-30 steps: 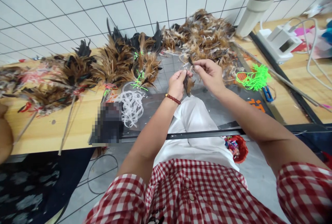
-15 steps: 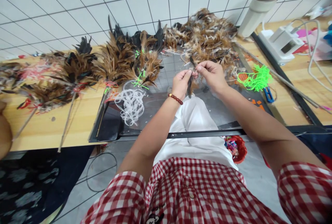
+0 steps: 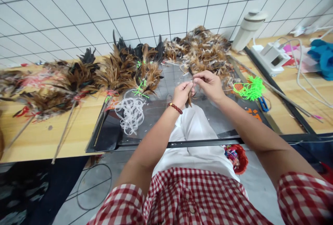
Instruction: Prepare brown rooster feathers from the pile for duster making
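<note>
Over the dark glass tabletop panel [image 3: 158, 110], both hands meet close together. My left hand [image 3: 182, 93] is closed, thumb against fingers, on a small bunch of brown and dark feathers [image 3: 189, 102] that hangs below it. My right hand [image 3: 210, 84] pinches at the same spot. A dark feather tip [image 3: 190, 71] sticks up by its fingertips. Just beyond the hands lies a big loose heap of brown and whitish feathers [image 3: 203, 51]. Where the quills sit between the fingers is hidden.
Tied feather bunches [image 3: 116, 68] stand to the left, some on sticks [image 3: 65, 129]. Clear plastic strips [image 3: 131, 114] lie coiled nearby. At right are green ties [image 3: 251, 89], a blue tool [image 3: 264, 104], a bottle [image 3: 248, 30] and a power strip [image 3: 269, 60]. Below is a red basket [image 3: 243, 160].
The view has tilted up slightly, so everything sits lower. My hands stay together; the right fingers have shifted slightly against the left, and the feathers below the left hand hang at a different angle.
</note>
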Demonstrator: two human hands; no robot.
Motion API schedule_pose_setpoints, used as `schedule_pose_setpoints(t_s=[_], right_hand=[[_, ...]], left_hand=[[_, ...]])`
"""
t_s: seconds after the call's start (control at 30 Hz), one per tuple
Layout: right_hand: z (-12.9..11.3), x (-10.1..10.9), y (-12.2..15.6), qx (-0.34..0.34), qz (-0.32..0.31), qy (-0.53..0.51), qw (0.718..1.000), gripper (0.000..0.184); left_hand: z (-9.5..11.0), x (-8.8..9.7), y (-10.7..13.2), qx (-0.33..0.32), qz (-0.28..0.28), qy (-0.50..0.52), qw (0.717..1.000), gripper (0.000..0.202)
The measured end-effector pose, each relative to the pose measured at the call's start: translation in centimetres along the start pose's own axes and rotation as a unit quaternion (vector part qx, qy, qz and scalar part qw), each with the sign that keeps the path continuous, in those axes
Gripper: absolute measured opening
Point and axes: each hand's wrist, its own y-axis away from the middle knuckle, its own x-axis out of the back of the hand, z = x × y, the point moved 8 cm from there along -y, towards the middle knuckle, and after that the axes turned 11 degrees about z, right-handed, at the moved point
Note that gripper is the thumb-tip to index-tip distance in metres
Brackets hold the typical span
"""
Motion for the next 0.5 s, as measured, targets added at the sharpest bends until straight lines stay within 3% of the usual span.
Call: schedule_pose_setpoints(t_s=[0.1, 0.17, 0.33, 0.5], right_hand=[[1.2, -1.3, 0.3, -0.094, -0.085, -0.098, 0.987, 0.047], [1.1, -1.7, 0.6, -0.118, -0.123, -0.127, 0.977, 0.044], [0.2, -0.7, 0.2, -0.081, -0.084, -0.079, 0.99, 0.051], [0.6, -0.1, -0.6, -0.018, -0.052, 0.027, 0.998, 0.045]], left_hand=[[0.1, -0.3, 0.1, 0.014, -0.025, 0.013, 1.0, 0.026], [-0.1, -0.5, 0.2, 0.03, -0.041, 0.008, 0.999, 0.027], [-1.1, -0.9, 0.4, 0.072, -0.062, -0.004, 0.995, 0.024], [-0.8, -0.5, 0.4, 0.054, -0.018, 0.009, 0.998, 0.029]])
